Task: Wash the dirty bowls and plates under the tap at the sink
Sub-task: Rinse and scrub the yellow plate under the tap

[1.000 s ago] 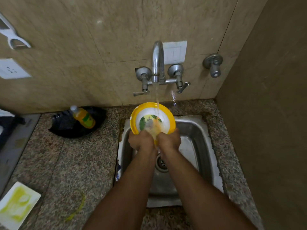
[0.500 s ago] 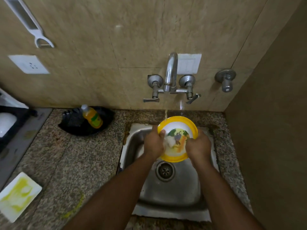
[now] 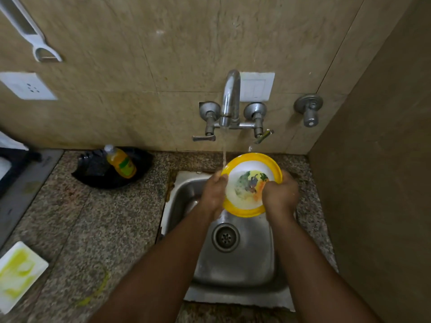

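A yellow-rimmed white bowl [image 3: 245, 190] with a green and orange picture inside is tilted toward me over the steel sink [image 3: 233, 264]. My left hand [image 3: 213, 192] grips its left rim. My right hand [image 3: 279, 194] grips the right rim, fingers reaching onto the inner face. Water runs from the tap [image 3: 231, 99] in a thin stream that lands at the bowl's left edge, by my left hand. The sink's drain [image 3: 225, 237] shows below the bowl.
A yellow soap bottle [image 3: 120, 162] lies on a black tray [image 3: 93, 176] on the granite counter [image 3: 81, 229] left of the sink. A white plate smeared yellow-green [image 3: 18, 273] sits at the counter's front left. A wall stands close on the right.
The bowl has shifted right, out from under the stream, which now hits its left edge. My hands moved from its lower edge to its two sides.
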A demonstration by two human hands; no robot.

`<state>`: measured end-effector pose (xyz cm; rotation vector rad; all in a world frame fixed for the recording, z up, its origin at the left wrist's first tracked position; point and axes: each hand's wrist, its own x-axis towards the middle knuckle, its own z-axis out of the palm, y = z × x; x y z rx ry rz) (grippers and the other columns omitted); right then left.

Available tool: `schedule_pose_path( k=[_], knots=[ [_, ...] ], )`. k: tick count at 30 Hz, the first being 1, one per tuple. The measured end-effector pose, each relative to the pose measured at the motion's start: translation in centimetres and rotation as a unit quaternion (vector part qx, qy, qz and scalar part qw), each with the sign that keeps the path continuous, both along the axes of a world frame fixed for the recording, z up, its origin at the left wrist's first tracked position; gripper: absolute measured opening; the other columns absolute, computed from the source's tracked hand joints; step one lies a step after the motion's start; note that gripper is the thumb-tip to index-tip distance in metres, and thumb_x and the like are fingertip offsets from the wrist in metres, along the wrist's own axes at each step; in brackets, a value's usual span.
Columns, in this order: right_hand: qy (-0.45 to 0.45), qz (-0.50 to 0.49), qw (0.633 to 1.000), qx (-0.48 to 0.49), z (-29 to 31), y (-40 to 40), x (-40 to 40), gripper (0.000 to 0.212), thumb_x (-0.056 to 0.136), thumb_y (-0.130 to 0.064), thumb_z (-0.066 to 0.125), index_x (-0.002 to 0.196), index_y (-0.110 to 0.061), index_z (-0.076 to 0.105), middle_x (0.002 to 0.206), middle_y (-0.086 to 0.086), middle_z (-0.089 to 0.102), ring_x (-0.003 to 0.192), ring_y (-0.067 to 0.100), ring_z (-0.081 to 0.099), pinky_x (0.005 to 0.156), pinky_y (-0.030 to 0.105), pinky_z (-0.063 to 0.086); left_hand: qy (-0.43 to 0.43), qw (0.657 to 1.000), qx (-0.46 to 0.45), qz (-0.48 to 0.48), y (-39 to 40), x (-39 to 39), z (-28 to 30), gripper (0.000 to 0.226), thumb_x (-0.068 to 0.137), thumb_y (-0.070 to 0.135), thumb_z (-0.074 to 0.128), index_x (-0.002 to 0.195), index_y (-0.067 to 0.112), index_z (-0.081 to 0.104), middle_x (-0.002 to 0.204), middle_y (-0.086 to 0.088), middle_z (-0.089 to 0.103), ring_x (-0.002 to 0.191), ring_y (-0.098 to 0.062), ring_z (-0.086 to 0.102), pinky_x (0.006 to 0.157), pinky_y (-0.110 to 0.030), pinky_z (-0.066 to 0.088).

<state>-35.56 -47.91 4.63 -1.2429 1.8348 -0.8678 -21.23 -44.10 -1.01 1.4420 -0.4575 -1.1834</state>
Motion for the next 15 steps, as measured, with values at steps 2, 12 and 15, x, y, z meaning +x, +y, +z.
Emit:
schedule_pose_path(
  k=[2,12,15],
  knots=[
    [0.009,-0.004,1.000,0.003,-0.4,-0.1,0.4,0.041,0.078,-0.011,0.060,0.118,-0.015,0.072,0.112,0.016,0.071,0.103,0.043,0.066,0.088,0.050,0.056,0.174,0.983,-0.042,0.033,1.3,-0.8,-0.6,0.033,0.107,0.013,0.049,0.139,0.008,0.055,0.130,-0.022,0.067,0.120,-0.044,0.064,0.092,-0.051,0.059],
    [-0.067,-0.019,0.997,-0.029,-3.2,2.2,1.2,0.037,0.066,-0.018,0.059,0.101,-0.018,0.070,0.093,0.006,0.074,0.087,0.035,0.071,0.078,0.049,0.060,0.046,0.987,0.126,0.091,0.0,1.1,1.9,0.050,0.091,0.060,0.067,0.102,0.012,0.074,0.098,-0.009,0.076,0.086,-0.028,0.074,0.077,-0.044,0.062],
    [-0.171,-0.013,0.984,0.058,-4.7,1.0,0.7,0.024,0.074,-0.014,0.066,0.095,-0.021,0.073,0.092,0.003,0.075,0.087,0.030,0.072,0.082,0.054,0.061,0.061,0.994,0.090,0.000,0.4,3.4,1.1,0.072,0.074,0.061,0.083,0.120,0.007,0.073,0.117,-0.020,0.074,0.105,-0.040,0.073,0.092,-0.063,0.057]
  ],
)
